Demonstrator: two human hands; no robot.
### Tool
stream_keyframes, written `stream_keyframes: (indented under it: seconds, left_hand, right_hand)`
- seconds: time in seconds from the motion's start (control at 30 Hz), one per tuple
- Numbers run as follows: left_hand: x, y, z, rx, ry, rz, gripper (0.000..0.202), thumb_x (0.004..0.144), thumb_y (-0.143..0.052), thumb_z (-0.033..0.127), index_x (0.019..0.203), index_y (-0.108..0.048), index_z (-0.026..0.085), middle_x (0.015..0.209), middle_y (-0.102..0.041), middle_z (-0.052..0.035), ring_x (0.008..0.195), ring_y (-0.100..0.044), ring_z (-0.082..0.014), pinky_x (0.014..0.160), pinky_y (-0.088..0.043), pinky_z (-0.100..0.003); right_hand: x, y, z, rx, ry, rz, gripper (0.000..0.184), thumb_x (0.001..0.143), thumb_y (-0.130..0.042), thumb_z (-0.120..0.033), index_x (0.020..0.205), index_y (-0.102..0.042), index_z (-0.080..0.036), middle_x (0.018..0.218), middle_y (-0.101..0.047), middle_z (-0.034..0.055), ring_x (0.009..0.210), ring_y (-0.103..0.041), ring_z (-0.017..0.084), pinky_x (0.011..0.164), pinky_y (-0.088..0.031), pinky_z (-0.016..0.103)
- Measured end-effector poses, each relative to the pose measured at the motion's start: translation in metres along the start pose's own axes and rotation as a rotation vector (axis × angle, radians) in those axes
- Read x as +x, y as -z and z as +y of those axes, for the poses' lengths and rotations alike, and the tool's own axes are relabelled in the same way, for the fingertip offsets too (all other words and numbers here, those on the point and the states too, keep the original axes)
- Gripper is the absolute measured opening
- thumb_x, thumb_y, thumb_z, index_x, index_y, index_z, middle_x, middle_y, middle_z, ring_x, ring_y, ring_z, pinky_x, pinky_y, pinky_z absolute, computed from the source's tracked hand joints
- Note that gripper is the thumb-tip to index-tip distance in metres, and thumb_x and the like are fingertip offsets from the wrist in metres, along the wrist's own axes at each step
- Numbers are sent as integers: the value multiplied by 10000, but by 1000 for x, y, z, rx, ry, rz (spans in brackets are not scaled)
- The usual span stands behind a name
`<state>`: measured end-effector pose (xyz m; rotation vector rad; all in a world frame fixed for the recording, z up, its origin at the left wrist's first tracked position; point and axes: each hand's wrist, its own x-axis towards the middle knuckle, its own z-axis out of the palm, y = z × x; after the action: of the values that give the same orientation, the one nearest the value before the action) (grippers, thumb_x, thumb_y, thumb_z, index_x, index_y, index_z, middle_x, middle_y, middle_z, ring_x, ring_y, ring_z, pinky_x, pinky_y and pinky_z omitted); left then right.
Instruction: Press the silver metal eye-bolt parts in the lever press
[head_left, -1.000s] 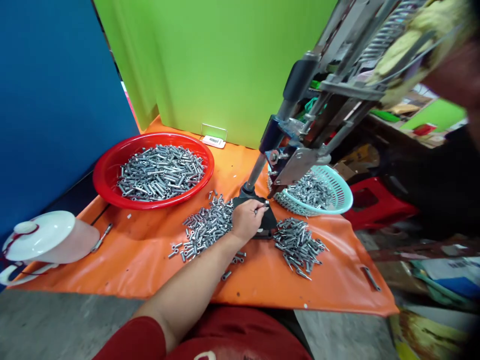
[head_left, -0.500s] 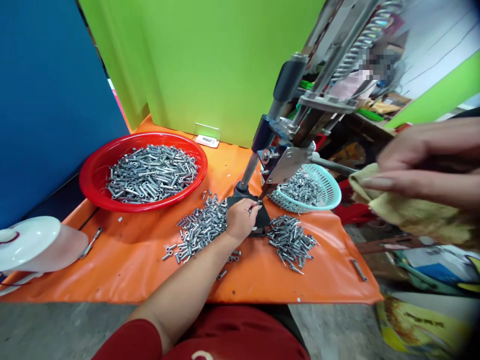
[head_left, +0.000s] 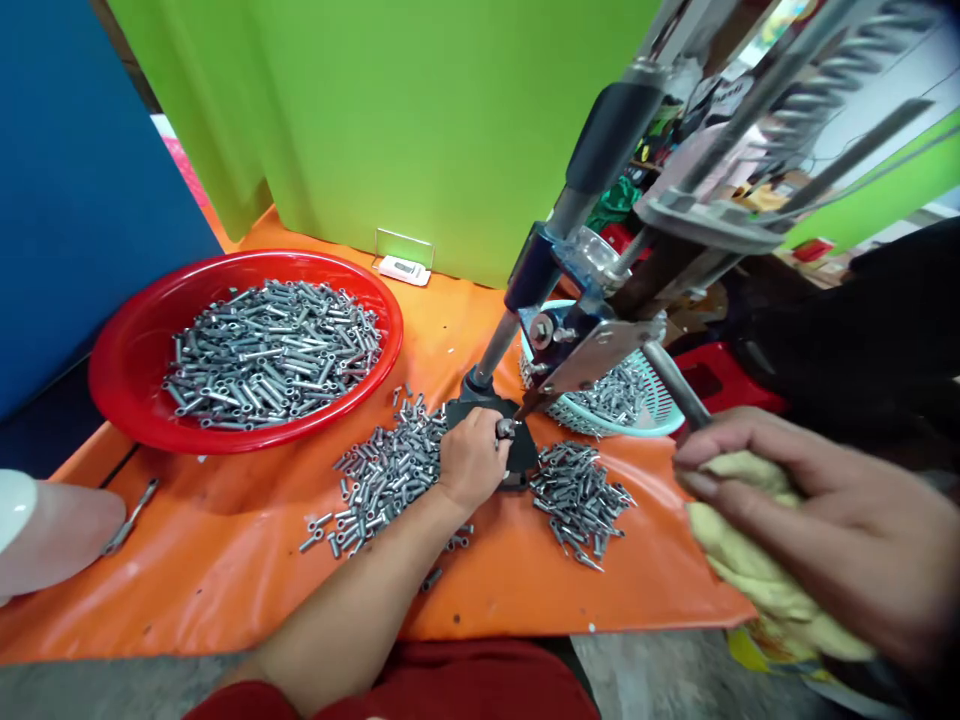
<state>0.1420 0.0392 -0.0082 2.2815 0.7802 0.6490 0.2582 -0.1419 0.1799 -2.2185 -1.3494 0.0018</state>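
Note:
My left hand (head_left: 472, 458) is closed at the black base (head_left: 520, 455) of a hand press (head_left: 585, 365), with a small metal part (head_left: 505, 428) at its fingertips under the tool. My right hand (head_left: 810, 510) wraps around the end of the press lever (head_left: 675, 385), where a pale yellow cloth (head_left: 757, 530) is bunched in the grip. Loose metal pieces with ring-shaped ends, like small eye bolts, form a pile (head_left: 394, 470) left of the base. To its right lies a second pile (head_left: 577, 500) of thinner, pointed-looking pieces.
A big red basin (head_left: 112, 400) full of metal pieces stands at the left. Behind the press sits a light-blue basket (head_left: 664, 400) with more. A wrench (head_left: 131, 518) and a whitish container (head_left: 60, 535) are on the orange table cover (head_left: 247, 590) at far left.
My right hand has come down and inward, and the press lever slopes lower. My left hand stays at the base. The whole view has shifted slightly.

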Motion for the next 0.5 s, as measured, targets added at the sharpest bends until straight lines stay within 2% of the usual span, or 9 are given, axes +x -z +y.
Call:
stream_keyframes:
  seconds: [0.1,0.2,0.3,0.4,0.5]
  left_hand:
    - [1,-2,0,-18,17,-7,175,795,-595,205,966,-556,219,937,-622,-29,876,-590,-194,752,-438,-295]
    - [2,-3,-1,-20,38,-21,180,795,-593,207,970,-553,222,922,-616,-36,866,-583,-197,736,-434,-295]
    - [1,-4,1,-8,49,-30,183,791,-593,205,969,-557,224,905,-606,-38,843,-573,-192,720,-431,-289]
    - [0,-4,3,-70,28,14,212,793,-613,267,995,-563,226,902,-589,-33,838,-560,-181,730,-431,-278]
    - [2,-1,6,-265,-29,69,166,826,-587,340,927,-591,209,850,-559,-23,801,-538,-152,723,-424,-255]
  right_hand:
    - [-6,-38,6,-52,132,18,129,812,-534,-339,898,-613,-284,903,-608,52,779,-597,192,638,-500,335]
    - [1,-93,23,17,201,224,121,790,-529,-215,892,-572,-263,958,-567,66,923,-551,222,797,-470,392]
    - [8,-135,40,50,238,391,120,762,-555,-180,868,-545,-235,974,-544,73,919,-528,225,816,-449,416]
    - [6,-143,44,110,188,387,138,765,-581,-185,893,-564,-233,968,-533,77,937,-525,217,830,-455,404]
    - [-2,-125,38,274,86,337,156,757,-630,-236,908,-591,-225,955,-544,75,919,-544,203,811,-472,373]
